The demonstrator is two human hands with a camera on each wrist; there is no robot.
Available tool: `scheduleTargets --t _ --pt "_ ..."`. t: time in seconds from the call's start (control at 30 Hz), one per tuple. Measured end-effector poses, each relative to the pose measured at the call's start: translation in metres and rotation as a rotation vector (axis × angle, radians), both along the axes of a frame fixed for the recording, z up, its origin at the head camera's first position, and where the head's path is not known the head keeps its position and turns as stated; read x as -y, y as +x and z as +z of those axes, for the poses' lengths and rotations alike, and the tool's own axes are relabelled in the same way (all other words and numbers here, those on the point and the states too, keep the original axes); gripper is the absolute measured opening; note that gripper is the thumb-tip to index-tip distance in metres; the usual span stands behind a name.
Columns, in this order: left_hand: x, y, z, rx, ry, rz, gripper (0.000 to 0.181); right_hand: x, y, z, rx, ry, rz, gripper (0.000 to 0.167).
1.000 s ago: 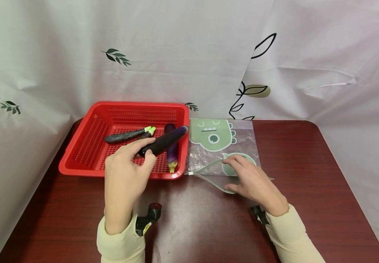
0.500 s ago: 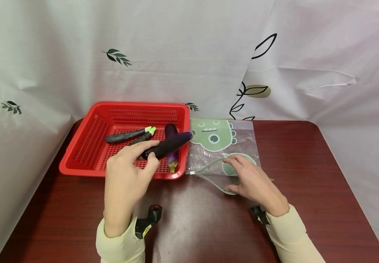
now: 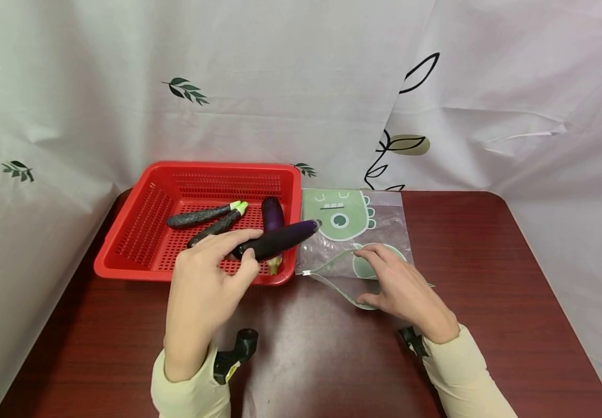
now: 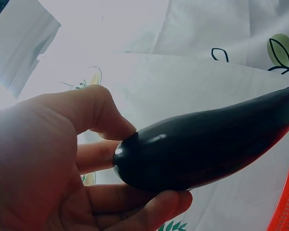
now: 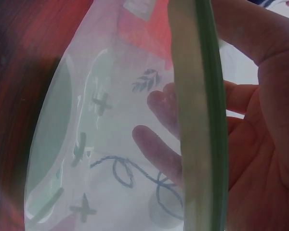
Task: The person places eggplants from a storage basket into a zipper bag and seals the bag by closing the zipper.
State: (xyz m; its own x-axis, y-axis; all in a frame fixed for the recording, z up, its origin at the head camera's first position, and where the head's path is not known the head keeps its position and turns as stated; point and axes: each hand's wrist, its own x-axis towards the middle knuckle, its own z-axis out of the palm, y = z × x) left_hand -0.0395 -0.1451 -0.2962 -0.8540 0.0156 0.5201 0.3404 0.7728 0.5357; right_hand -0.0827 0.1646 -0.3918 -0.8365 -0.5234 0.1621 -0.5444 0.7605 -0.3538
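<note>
My left hand (image 3: 209,284) grips a dark purple eggplant (image 3: 280,239) by its blunt end, thumb on one side and fingers on the other. The left wrist view shows this eggplant (image 4: 197,144) up close, tapering away from the fingers. It hangs above the right rim of a red basket (image 3: 123,238). My right hand (image 3: 402,284) is at the mouth of a clear zip bag (image 3: 327,252) with green cartoon prints, its thumb and fingers spread between the two lips. In the right wrist view, fingertips show through the film of the bag (image 5: 106,139).
Inside the basket lie another purple eggplant (image 3: 273,215) and two dark, rough-skinned long vegetables (image 3: 196,217) with bright green ends. A white slider (image 3: 306,273) sits at the bag's left corner. Behind the brown table (image 3: 462,244) hangs a white leaf-print curtain (image 3: 259,87).
The left hand has carried the eggplant a little to the right and toward the person, its tip passing over the basket rim to the bag's side. The right hand stays put.
</note>
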Motion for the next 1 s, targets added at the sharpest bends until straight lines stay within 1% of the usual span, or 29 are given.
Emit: scheduleTargets --t 0.1,0.33,0.43,0.57,0.73,1.0 --pt "0.0 0.001 0.0 0.005 0.0 -0.027 0.028 0.0 0.0 0.0 -0.001 -0.001 -0.001 0.085" --pt "-0.002 0.005 0.003 0.048 0.013 -0.1 0.031 -0.001 0.0 0.0 -0.014 -0.011 0.005 0.086" --pt "-0.004 0.006 0.003 0.039 0.016 -0.132 0.031 0.0 0.0 0.0 -0.013 -0.011 0.004 0.087" --pt "-0.005 0.006 0.002 0.011 0.014 -0.166 0.031 0.0 0.0 0.0 -0.008 -0.004 -0.002 0.088" --pt "-0.006 0.005 0.002 0.008 0.006 -0.19 0.031 0.0 0.0 0.0 -0.01 -0.004 -0.003 0.089" --pt "-0.01 0.004 0.0 0.061 -0.015 -0.221 0.028 0.0 0.0 0.0 -0.014 -0.006 -0.004 0.089"
